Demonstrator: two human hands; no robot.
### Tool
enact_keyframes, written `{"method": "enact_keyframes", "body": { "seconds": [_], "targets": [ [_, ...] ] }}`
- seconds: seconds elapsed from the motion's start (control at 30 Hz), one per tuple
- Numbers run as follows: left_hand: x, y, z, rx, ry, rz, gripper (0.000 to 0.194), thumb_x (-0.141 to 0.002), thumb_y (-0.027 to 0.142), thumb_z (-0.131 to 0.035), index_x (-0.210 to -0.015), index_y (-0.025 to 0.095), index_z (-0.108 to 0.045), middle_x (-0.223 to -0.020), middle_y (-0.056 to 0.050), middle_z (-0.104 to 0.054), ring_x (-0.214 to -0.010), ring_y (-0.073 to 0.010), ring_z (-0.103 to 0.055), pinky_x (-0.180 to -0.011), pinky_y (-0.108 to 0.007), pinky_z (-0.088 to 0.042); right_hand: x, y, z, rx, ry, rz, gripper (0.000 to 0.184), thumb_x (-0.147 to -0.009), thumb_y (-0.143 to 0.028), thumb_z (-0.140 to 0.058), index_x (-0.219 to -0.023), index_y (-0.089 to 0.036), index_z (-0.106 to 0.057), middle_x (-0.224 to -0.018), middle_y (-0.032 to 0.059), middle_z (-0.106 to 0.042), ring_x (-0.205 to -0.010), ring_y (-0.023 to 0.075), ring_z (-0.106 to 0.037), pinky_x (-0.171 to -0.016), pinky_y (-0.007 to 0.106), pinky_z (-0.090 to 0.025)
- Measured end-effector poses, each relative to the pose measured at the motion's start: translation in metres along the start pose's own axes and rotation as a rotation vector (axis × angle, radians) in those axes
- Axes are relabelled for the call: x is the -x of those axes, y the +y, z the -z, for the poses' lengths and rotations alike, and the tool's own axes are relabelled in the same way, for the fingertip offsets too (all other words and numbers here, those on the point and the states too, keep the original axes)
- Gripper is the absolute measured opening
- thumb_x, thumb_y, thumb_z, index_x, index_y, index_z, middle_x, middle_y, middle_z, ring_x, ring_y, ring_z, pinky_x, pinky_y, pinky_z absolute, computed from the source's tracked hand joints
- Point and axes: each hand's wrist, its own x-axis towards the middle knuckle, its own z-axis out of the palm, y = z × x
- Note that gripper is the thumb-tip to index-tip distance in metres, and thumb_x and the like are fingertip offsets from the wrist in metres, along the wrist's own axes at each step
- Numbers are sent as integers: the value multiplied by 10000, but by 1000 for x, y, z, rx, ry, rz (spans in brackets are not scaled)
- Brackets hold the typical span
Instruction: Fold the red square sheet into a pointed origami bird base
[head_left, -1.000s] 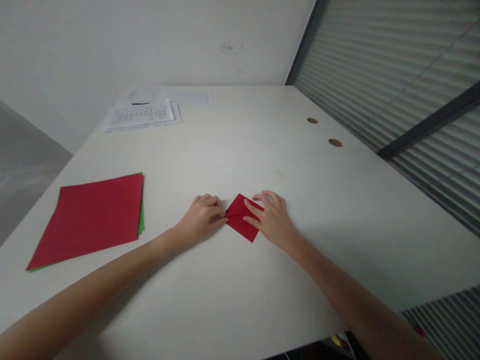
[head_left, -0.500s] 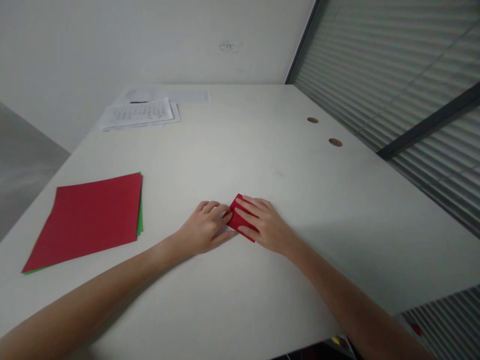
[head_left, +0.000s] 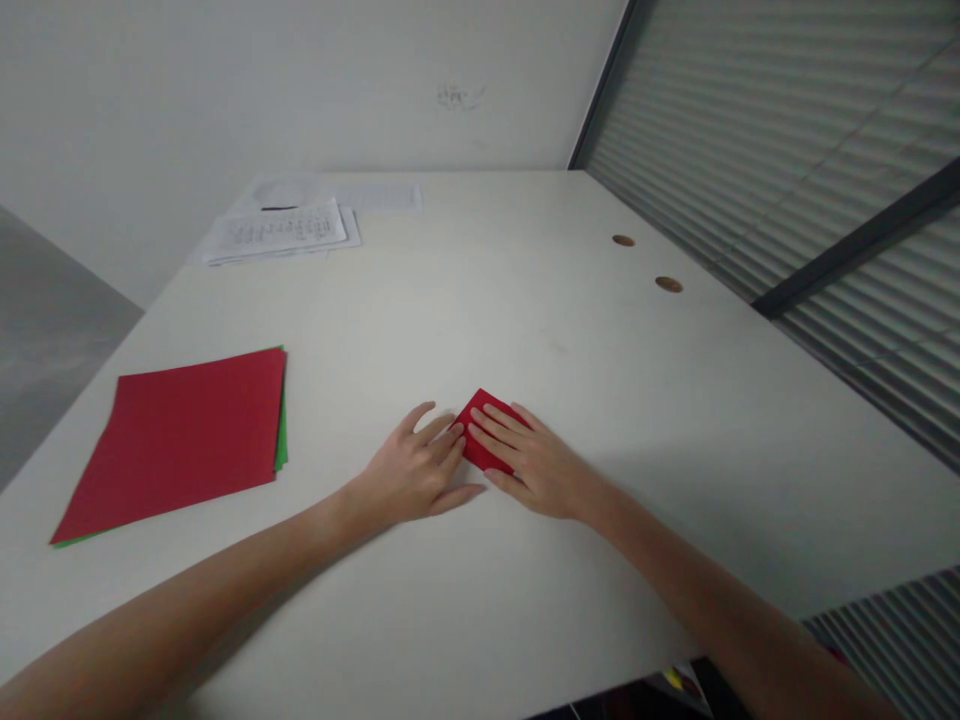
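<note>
A small folded piece of red paper (head_left: 478, 402) lies on the white table, one corner pointing away from me and much of it covered by my fingers. Across its right side my right hand (head_left: 536, 460) rests flat, fingers stretched out and pressing on the paper. My left hand (head_left: 420, 465) is at the paper's left corner; its fingertips touch that corner, while the fingers are spread and the thumb is stretched out along the tabletop. The fold beneath the hands is hidden.
To the left lies a stack of red sheets (head_left: 176, 440) with green paper (head_left: 282, 440) showing under the edge. Written papers (head_left: 277, 230) sit at the far left. Two round holes (head_left: 669, 285) pierce the table (head_left: 487, 290) near the blinds (head_left: 787, 130) on the right.
My right hand has flattened over the red paper. My left hand has gone from pinching the left corner to lying with fingers spread, and has shifted slightly nearer to me.
</note>
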Motion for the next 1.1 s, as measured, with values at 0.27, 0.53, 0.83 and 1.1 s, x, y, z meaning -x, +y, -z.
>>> {"method": "enact_keyframes", "body": {
  "seconds": [0.27, 0.53, 0.83, 1.1],
  "targets": [
    [-2, 16, 0, -32, -61, 62, 611, -918, 612, -452, -1077, 67, -679, -1175, -208, -652, -1183, -329, -548, -1085, -526, -338, 2, -2, -2, 15, 11, -1, 519, -969, -325, -420, -1445, -118, -408, -1521, 128, -402, -1444, 253, -282, -1184, 521, -202],
    [-2, 13, -2, -32, 27, 21, 527, -924, 529, -460, -960, 67, -709, -1078, -193, -693, -1028, -304, -620, -938, -475, -460, 6, -13, 7, 62, 137, 57, 426, -930, -425, -501, -1230, -146, -621, -1175, 140, -633, -1111, 305, -490, -994, 511, -386],
    [-1, 14, -1, -50, 19, 43, 470, -899, 473, -497, -993, 59, -699, -1137, -200, -686, -1005, -306, -643, -834, -445, -493, 27, -15, 4, 92, 147, -7, 490, -943, -457, -485, -1216, -73, -621, -963, 147, -616, -951, 287, -483, -857, 468, -428],
    [0, 13, -5, -34, 64, 29, 430, -906, 419, -485, -1039, 56, -673, -1155, -215, -681, -1030, -304, -657, -823, -447, -501, 48, 4, 14, -13, 264, 87, 272, -935, -308, -539, -1129, -158, -658, -976, 109, -668, -1019, 275, -553, -886, 481, -435]
  ]
}}
